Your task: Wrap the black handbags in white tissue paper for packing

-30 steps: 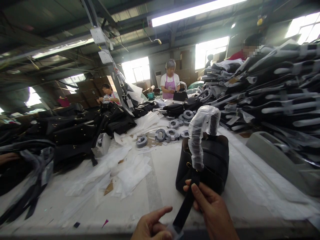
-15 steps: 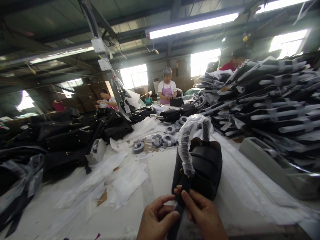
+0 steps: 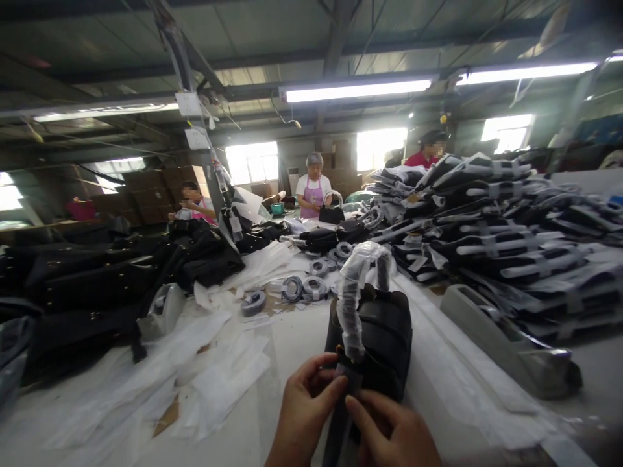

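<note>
A black handbag (image 3: pixel 379 340) stands upright on the white table (image 3: pixel 292 337) in front of me. Its arched handle (image 3: pixel 357 285) is wrapped in clear plastic film. A black strap (image 3: pixel 341 405) hangs from the bag's near side toward me. My left hand (image 3: pixel 304 415) pinches the strap near its top, just under the wrapped handle's end. My right hand (image 3: pixel 389 431) grips the same strap from the right, fingers meeting the left hand's.
Black bags (image 3: pixel 97 279) are heaped at the left, a tall stack of wrapped straps (image 3: pixel 501 220) at the right. Tape rolls (image 3: pixel 304 285), white wrapping sheets (image 3: pixel 214 376) and a grey dispenser (image 3: pixel 506 344) lie around. Three people work at the far end.
My hands have moved up the strap toward the bag and closer together. The view has swung right and tilted up a little, so the bag sits lower and further left.
</note>
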`<state>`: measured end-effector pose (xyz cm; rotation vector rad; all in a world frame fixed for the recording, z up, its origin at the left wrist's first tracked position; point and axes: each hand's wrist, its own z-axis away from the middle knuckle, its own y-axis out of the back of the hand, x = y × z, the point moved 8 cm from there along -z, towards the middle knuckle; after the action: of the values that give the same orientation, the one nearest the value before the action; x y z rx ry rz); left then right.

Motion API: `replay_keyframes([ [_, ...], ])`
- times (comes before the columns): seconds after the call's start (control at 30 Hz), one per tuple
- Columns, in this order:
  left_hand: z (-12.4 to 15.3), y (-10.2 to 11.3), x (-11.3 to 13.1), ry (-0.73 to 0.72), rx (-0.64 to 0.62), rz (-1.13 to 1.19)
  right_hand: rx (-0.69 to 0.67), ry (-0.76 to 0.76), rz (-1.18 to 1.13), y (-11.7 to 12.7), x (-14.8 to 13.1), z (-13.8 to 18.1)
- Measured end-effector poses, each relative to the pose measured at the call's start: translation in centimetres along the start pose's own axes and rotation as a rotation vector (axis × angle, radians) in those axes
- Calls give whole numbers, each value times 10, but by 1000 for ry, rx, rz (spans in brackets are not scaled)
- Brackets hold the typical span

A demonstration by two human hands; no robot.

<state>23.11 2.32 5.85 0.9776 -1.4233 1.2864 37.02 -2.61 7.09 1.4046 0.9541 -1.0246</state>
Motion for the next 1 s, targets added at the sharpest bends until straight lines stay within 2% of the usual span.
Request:
replay_keyframes([
  [0.23, 13, 15, 3, 19, -5, -58, -16, -60, -47, -18, 1, -6],
  [0.33, 21, 25, -7, 24, 1, -116, -13, -82, -52, -20, 2, -5],
  [0.47, 29, 35, -21, 52, 63, -67, -14, -48, -22, -24, -4, -5],
  [0.7, 30, 30, -16, 4, 129, -38, 60, -17, 76, -26, 1, -8],
  [0.87, 30, 26, -23, 35, 129, 33, 48, -12, 33, -26, -2, -11],
  [1.0, 34, 31, -18, -36, 222, -118, 41, -50, 22, -26, -5, -17],
])
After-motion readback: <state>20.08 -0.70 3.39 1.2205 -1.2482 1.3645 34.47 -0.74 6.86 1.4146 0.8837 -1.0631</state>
